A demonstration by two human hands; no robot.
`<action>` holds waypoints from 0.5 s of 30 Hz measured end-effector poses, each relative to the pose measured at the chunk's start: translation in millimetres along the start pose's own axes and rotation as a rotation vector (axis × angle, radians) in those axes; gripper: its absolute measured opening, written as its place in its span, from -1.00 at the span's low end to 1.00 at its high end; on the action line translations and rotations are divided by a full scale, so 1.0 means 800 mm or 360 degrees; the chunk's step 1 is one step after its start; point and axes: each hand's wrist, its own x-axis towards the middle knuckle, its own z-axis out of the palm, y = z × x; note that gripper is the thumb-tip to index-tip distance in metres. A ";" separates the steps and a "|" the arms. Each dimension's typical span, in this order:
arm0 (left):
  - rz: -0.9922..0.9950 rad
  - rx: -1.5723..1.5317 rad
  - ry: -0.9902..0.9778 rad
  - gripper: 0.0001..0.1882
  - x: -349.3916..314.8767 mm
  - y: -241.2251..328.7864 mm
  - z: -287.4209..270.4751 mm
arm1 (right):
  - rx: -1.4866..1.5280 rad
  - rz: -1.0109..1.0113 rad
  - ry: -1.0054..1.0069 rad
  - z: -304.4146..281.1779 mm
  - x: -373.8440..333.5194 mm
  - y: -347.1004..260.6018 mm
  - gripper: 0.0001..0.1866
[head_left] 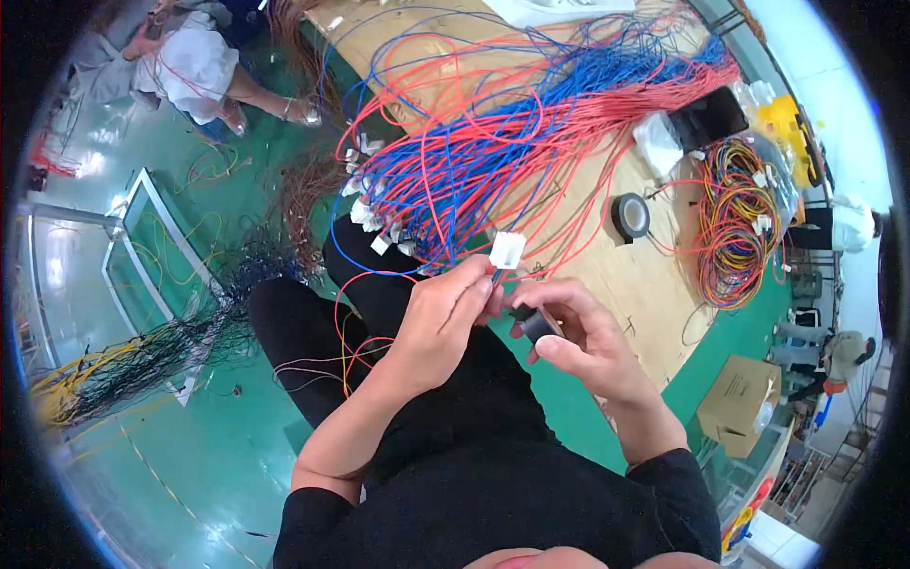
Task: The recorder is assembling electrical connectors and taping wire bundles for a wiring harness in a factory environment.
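My left hand (438, 327) is closed in a pinch on wires just below a white plastic connector (507, 249), which sticks up past the fingertips. Red and blue wires trail from this hand across my lap. Close beside it, my right hand (602, 356) grips a roll of black tape (538, 325) between thumb and fingers. Whether a strip of tape runs from the roll to the wires cannot be made out. Beyond both hands, a large heap of red and blue wires (531, 123) lies over the wooden table, with several white connectors (365, 211) at its near left end.
A second black tape roll (618, 216) lies on the wooden tabletop (654, 303). To its right is a coiled bundle of multicoloured wires (730, 228). A cardboard box (739, 406) stands at the right. Dark wires hang over a metal frame (171, 223) at left. Other people are farther off.
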 end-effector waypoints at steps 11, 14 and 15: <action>0.0234 -0.0105 0.0138 -0.61 0.001 -0.016 0.015 | 0.0134 -0.0052 0.0064 -0.015 0.021 -0.006 -0.27; 0.0113 -0.0019 0.0094 -0.49 0.000 -0.005 0.018 | 0.0069 -0.0083 0.0078 -0.020 0.021 -0.008 -0.25; 0.0119 -0.0051 0.0085 -0.53 -0.001 -0.003 0.019 | 0.0055 -0.0078 0.0087 -0.021 0.021 -0.007 -0.24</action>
